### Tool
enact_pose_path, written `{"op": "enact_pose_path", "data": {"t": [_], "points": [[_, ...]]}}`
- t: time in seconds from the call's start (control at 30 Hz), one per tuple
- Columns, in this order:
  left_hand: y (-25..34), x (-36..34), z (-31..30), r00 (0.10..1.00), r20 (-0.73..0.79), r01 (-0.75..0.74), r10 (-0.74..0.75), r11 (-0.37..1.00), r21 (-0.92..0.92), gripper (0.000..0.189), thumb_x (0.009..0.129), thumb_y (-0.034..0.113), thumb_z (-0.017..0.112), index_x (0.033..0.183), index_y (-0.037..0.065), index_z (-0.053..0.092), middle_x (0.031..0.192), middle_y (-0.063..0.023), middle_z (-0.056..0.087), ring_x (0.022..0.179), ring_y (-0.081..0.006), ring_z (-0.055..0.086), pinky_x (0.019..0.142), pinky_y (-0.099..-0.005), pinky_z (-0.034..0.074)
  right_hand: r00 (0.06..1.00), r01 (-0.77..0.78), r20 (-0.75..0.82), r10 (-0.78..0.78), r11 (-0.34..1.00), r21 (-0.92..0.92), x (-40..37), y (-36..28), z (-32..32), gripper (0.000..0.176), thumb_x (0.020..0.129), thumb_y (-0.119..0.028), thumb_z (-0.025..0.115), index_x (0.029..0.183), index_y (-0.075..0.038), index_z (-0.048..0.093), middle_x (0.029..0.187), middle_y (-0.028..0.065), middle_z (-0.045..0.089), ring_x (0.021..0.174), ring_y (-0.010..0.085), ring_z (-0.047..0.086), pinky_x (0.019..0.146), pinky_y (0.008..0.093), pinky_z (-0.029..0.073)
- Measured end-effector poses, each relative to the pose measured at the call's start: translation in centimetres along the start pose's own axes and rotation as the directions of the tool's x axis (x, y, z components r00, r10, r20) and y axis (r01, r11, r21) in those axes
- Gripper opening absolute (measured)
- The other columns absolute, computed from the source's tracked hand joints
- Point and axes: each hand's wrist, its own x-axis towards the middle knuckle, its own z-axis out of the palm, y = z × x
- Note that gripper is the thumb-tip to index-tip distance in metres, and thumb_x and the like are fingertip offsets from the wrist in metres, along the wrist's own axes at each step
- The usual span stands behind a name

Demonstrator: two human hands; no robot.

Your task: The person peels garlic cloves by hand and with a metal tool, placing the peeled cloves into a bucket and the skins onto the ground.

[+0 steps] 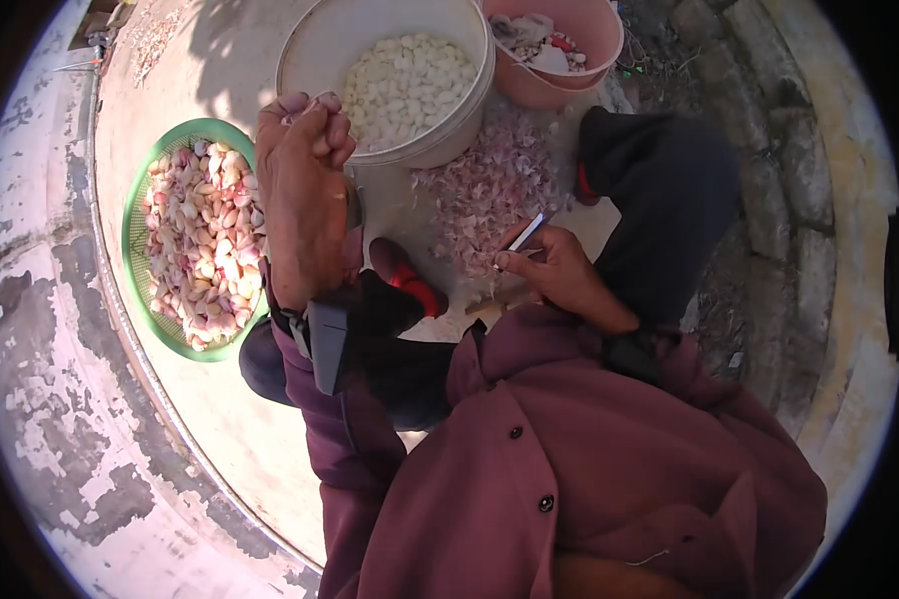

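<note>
My left hand (305,190) is raised between the green basket and the white bucket, fingers curled around what look like several garlic cloves, mostly hidden by the fingers. My right hand (566,277) rests near my right knee, gripping a small knife (526,232) with its pale blade pointing up and away. Unpeeled pinkish garlic cloves (208,240) fill the green mesh basket (136,262) at the left. Peeled white cloves (410,88) lie in the white bucket (310,45) ahead of me.
A heap of papery garlic skins (494,190) covers the ground between my feet. Behind it, a pink bucket (539,88) holds a pale bag and mixed bits. A row of stone blocks (799,170) runs along the right, and a peeling painted surface (60,399) lies left.
</note>
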Motion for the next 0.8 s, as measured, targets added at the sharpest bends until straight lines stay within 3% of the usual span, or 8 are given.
{"op": "enact_pose_path", "data": {"t": [0.13,0.2,0.33,0.37,0.43,0.6,0.67,0.8], "points": [[-5.3,-6.5,-0.3,0.983,0.013,0.186,-0.185,0.98,-0.077,0.011,0.095,0.0,0.045,0.105,0.0,0.049,0.099,-0.0128,0.059,0.069,-0.0101,0.046,0.06,-0.0236,0.038,0.988,0.145,0.038,-0.147,0.987,0.063,0.8,1.9,0.0,0.019,0.09,-0.015,0.069,0.103,-0.002,0.064,0.088,0.0025,0.067,0.083,0.0088,0.062,0.076,0.0255,0.049],[-7.2,-9.7,-0.6,0.955,-0.063,0.285,-0.288,0.957,-0.06,0.013,0.097,0.004,0.046,0.106,-0.001,0.054,0.098,-0.0105,0.06,0.07,-0.0093,0.047,0.061,-0.0229,0.039,0.975,0.141,0.114,-0.189,0.931,0.337,0.8,1.7,0.0,0.021,0.089,-0.016,0.069,0.104,-0.002,0.064,0.092,0.003,0.068,0.089,0.0099,0.062,0.081,0.0264,0.048],[-9.6,-14.6,-2.0,0.946,-0.023,0.324,-0.324,0.946,-0.007,0.021,0.099,0.007,0.045,0.116,-0.001,0.054,0.099,-0.0083,0.063,0.076,-0.0078,0.054,0.068,-0.0216,0.043,0.904,0.419,0.013,-0.428,0.878,-0.231,1.6,2.6,-0.1,0.02,0.089,-0.014,0.069,0.105,-0.003,0.064,0.099,0.0043,0.068,0.092,0.0111,0.062,0.086,0.0276,0.048],[-9.8,-15.3,-1.9,0.944,-0.04,0.326,-0.326,0.945,-0.02,0.021,0.099,0.007,0.045,0.116,-0.001,0.054,0.099,-0.0083,0.063,0.076,-0.0078,0.054,0.068,-0.0216,0.043,0.908,0.412,0.03,-0.417,0.88,-0.236,1.3,2.5,-0.2,0.02,0.089,-0.014,0.069,0.105,-0.003,0.064,0.099,0.0043,0.068,0.092,0.0111,0.062,0.086,0.0276,0.048],[-8.8,-16.4,-0.9,0.958,-0.022,0.286,-0.285,0.958,0.03,0.028,0.099,0.005,0.043,0.126,0.002,0.046,0.102,-0.0095,0.063,0.077,-0.008,0.054,0.069,-0.0217,0.044,0.978,0.173,0.069,-0.195,0.954,0.245,0.4,1.1,0.0,0.019,0.089,-0.012,0.069,0.105,-0.003,0.064,0.101,0.0058,0.068,0.091,0.0121,0.063,0.085,0.0275,0.05],[-7.7,-17.3,0.5,0.967,-0.041,0.253,-0.252,0.966,0.042,0.035,0.098,0.002,0.041,0.133,0.005,0.037,0.095,-0.0075,0.06,0.071,-0.0068,0.051,0.063,-0.0215,0.042,0.938,0.314,0.092,-0.334,0.932,0.183,-0.6,-1.3,1.7,0.02,0.088,-0.01,0.07,0.105,-0.001,0.064,0.097,0.0052,0.067,0.089,0.0112,0.063,0.082,0.0273,0.051],[-7.2,-17.4,0.1,0.948,0.022,0.313,-0.319,0.94,0.139,0.027,0.101,0.013,0.045,0.127,0.006,0.04,0.076,-0.0008,0.053,0.063,-0.005,0.046,0.058,-0.0191,0.038,0.867,0.486,0.154,-0.475,0.873,-0.045,-0.9,-2.5,2.1,0.021,0.087,-0.011,0.07,0.105,-0.001,0.064,0.098,0.0061,0.067,0.09,0.0114,0.062,0.082,0.0269,0.05],[-7.5,-17.6,0.3,0.946,0.06,0.313,-0.318,0.947,0.075,0.018,0.102,0.018,0.045,0.116,0.006,0.045,0.066,0.003,0.044,0.053,-0.0024,0.038,0.048,-0.0171,0.031,0.843,0.525,0.177,-0.508,0.848,-0.067,-1.4,-3.8,2.9,0.021,0.087,-0.011,0.07,0.104,-0.001,0.064,0.099,0.0075,0.067,0.093,0.0122,0.062,0.083,0.0268,0.049]]}}
